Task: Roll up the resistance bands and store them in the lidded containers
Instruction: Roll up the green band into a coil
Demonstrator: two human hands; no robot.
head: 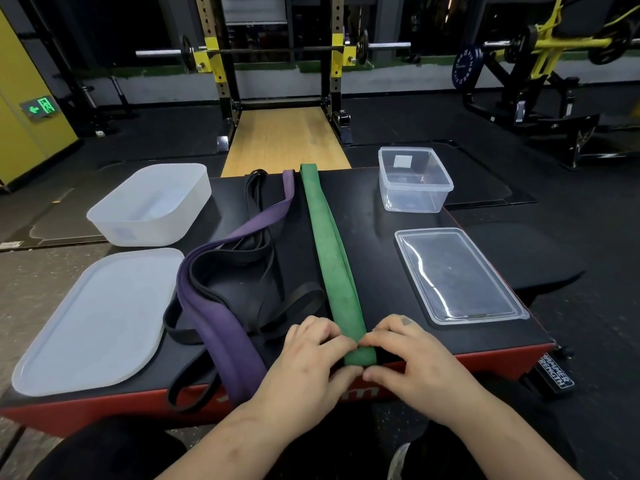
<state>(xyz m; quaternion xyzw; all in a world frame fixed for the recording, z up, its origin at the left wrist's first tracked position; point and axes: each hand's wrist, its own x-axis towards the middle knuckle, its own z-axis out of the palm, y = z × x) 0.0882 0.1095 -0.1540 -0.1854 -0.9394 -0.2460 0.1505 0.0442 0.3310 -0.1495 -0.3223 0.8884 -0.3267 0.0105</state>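
Green band, its near end pinched in the curled fingers of left hand and right hand, may spring unrolled if either grip slackens.

A black tag at the platform's near right corner reads "HAMMER STRENGTH". Beyond the platform, a blue weight plate says "FITNESS", and a green sign shows an arrow.

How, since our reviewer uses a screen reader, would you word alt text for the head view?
Left hand and right hand pinch the near end of a green resistance band stretched flat along a black platform. A purple band and black bands lie tangled to its left. Frosted container and frosted lid sit left, clear container and clear lid right.
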